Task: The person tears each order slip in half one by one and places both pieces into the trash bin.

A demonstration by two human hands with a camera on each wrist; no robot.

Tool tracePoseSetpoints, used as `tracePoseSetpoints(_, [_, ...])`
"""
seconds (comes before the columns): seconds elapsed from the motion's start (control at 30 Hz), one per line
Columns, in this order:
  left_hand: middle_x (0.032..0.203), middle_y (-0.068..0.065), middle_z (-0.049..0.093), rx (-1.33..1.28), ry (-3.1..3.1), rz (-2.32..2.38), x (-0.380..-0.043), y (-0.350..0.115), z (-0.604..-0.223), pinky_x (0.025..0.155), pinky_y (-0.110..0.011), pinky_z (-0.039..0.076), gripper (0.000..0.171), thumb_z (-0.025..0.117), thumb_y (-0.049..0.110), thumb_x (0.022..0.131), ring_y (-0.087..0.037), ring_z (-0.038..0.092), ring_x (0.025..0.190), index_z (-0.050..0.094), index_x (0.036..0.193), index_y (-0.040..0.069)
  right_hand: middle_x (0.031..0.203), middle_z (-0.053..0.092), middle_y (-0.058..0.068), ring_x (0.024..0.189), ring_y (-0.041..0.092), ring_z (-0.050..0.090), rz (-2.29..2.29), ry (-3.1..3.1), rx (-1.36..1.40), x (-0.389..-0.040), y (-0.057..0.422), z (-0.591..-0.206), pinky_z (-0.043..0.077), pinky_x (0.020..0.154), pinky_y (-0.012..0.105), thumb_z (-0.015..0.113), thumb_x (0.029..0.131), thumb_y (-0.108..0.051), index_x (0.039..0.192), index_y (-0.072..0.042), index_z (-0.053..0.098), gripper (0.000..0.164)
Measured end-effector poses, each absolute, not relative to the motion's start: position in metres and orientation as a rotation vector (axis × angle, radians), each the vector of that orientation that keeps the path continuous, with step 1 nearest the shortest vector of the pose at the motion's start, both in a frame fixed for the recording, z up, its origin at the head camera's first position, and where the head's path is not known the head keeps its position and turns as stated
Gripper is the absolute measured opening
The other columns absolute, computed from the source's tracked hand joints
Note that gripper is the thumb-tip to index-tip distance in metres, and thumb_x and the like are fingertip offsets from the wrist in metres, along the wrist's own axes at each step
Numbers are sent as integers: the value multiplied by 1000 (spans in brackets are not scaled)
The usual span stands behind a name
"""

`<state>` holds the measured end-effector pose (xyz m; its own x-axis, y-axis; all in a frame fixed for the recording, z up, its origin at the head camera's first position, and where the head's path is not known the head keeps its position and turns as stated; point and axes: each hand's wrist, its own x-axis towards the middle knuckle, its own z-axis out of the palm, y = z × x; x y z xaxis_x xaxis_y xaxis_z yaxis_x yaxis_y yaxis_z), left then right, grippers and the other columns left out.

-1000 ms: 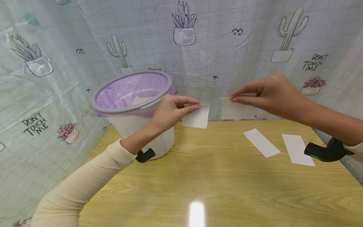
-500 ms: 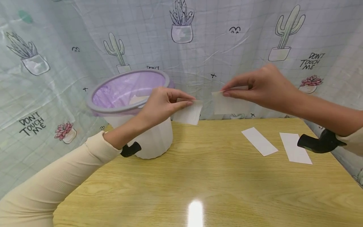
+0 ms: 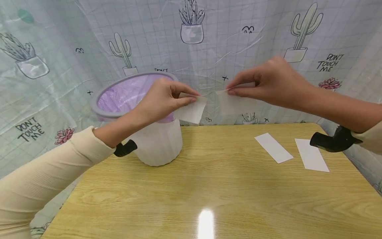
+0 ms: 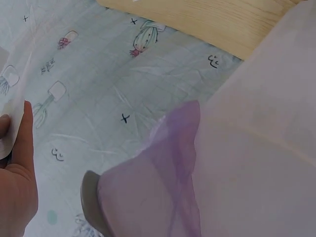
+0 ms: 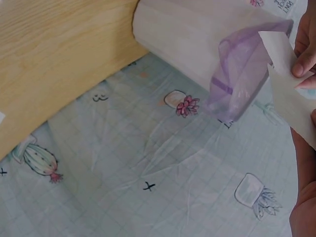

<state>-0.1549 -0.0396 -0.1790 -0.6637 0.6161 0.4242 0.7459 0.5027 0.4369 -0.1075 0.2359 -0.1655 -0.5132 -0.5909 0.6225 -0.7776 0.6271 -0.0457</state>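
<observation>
Above the wooden table (image 3: 209,179), the left hand (image 3: 164,99) pinches one piece of paper (image 3: 192,112) between thumb and fingers in front of the bin, while the right hand (image 3: 268,83) pinches a second piece (image 3: 238,105) the same way, a narrow gap between the two papers. Beyond, two white strips (image 3: 274,148) lie flat and apart on the table's right side; at the left stands the white bin (image 3: 158,144), its grey rim (image 3: 96,108) over a purple liner (image 3: 122,94), with a cactus-print curtain (image 3: 226,30) hanging behind everything.
</observation>
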Motion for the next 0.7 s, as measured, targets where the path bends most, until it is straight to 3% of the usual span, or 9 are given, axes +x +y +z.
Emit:
tracePoseSetpoints(0.37, [54,-6,45,-1064,-2558,-851,-162,-50,-160,47,-25,30,12,71,21,86,-12,33,49,75,97,24,81,73,-7,44,2,42,387,-2274,1071,-114,223,-150,33,46,14,73,85,-18,91,-19,77,8])
tracePoseSetpoints(0.7, [71,-5,65,-933,-2591,-865,-170,-62,-136,50,-23,36,15,71,24,86,-13,44,55,75,100,20,87,73,-7,48,4,45,368,-2261,1036,-126,210,-136,33,49,15,69,88,-24,94,-19,77,11])
